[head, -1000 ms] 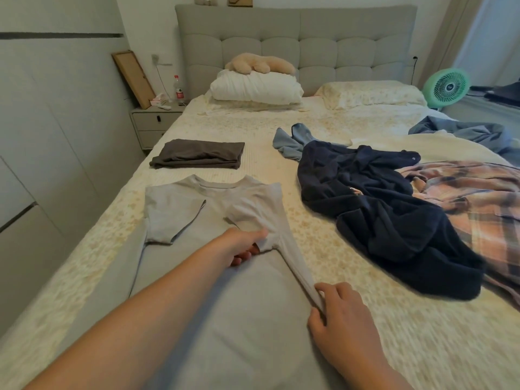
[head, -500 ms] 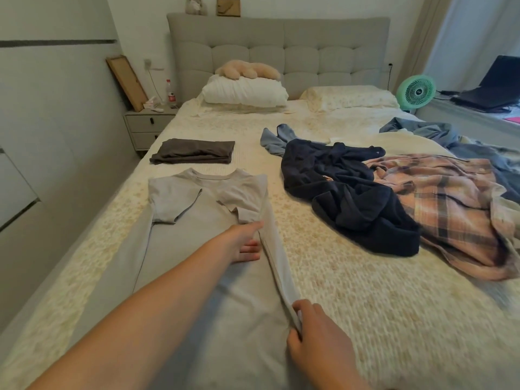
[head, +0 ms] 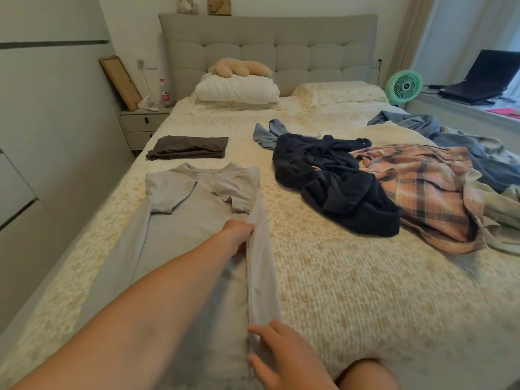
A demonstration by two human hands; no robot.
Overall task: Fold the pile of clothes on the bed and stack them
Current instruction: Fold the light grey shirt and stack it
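The long pale grey knit garment point(head: 197, 220) lies flat under both hands, its right edge now folded inward: the left hand point(head: 239, 235) pins the crease, the right hand point(head: 278, 358) has loosened from pinching to flat pressing, so lengthwise folding seems nearly finished.

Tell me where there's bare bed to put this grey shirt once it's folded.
Bare patches: between the grey shirt and the navy garment, and the near right corner of the bed. Another lies between the folded dark garment and the pillows. The right side is crowded: plaid shirt, blue clothes.
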